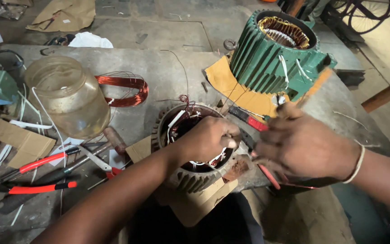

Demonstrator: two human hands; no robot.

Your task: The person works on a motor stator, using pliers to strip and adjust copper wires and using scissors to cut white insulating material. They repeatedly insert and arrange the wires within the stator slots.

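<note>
A small grey finned stator [180,181] with copper windings and white sleeves stands on cardboard at the bench's front edge. My left hand [206,138] lies over its bore with the fingers pinched together on a winding wire at the right rim. My right hand [301,144], blurred by motion, is closed around red-handled pliers [269,176]. Their dark jaws meet my left fingertips. A white band circles my right wrist.
A large green finned motor housing [267,58] with copper windings stands behind on orange cardboard [244,95]. A red-and-black screwdriver [248,119] lies there. To the left are a copper wire coil [127,90], a cloudy jar [68,97] and red-handled cutters [41,162].
</note>
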